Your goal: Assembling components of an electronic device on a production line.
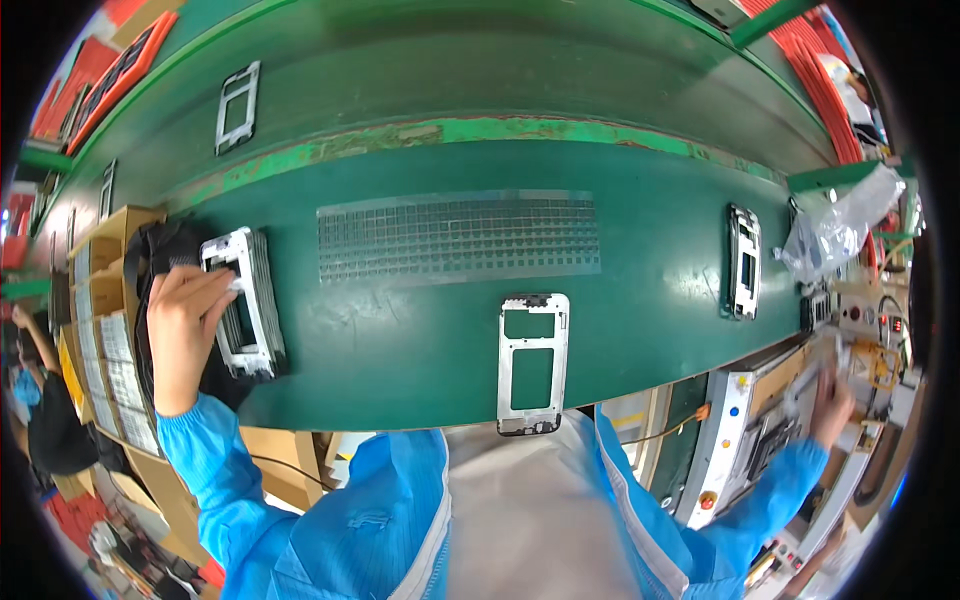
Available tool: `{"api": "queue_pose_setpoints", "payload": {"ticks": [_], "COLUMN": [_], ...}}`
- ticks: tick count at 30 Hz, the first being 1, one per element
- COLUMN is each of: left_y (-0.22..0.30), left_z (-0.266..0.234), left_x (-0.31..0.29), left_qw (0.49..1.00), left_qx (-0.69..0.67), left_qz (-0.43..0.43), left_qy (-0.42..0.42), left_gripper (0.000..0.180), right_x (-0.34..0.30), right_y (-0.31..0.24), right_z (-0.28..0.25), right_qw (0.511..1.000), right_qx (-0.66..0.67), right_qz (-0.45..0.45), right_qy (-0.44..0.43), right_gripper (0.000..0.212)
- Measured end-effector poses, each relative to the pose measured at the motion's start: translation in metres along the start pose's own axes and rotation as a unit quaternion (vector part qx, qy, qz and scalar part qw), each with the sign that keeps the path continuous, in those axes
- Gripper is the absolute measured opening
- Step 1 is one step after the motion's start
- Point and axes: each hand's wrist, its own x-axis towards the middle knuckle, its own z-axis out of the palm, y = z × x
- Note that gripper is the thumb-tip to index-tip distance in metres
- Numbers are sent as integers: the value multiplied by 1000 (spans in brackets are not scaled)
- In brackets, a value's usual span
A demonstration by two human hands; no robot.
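On the left of the green bench, my left hand (184,318) reaches over a stack of phone middle frames (262,300). Its fingers are pinched together at the inner edge of the top frame. Far to the right, my right hand (832,405) is over a machine with coloured buttons (725,440). Motion smears its fingers, and whether it holds anything does not show. In front of my body a single silver phone frame (508,372) lies flat, its lower end at the bench edge. A smaller stack of frames (741,262) sits at the right.
A clear sheet with a grid of small pieces (458,237) lies mid-bench. Beyond a green rail, another phone frame (237,108) rests on a long green surface. A crumpled plastic bag (845,225) is at the right end. Cardboard boxes (105,300) stand left, near another person (60,420).
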Motion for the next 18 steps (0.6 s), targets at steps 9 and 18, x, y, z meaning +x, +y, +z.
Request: {"api": "queue_pose_setpoints", "payload": {"ticks": [9,18], "left_y": [73,130], "left_z": [-23,27], "left_x": [1,-34], "left_qw": [992,983], "left_qx": [-16,-144], "left_qz": [106,111], "left_qy": [61,21], "left_gripper": [20,29], "right_x": [311,130], "right_y": [-427,-458], "right_z": [106,55], "right_qw": [919,716], "right_qx": [199,469], "right_qz": [-335,-477], "right_qy": [-57,-199], "right_gripper": [26,27]}}
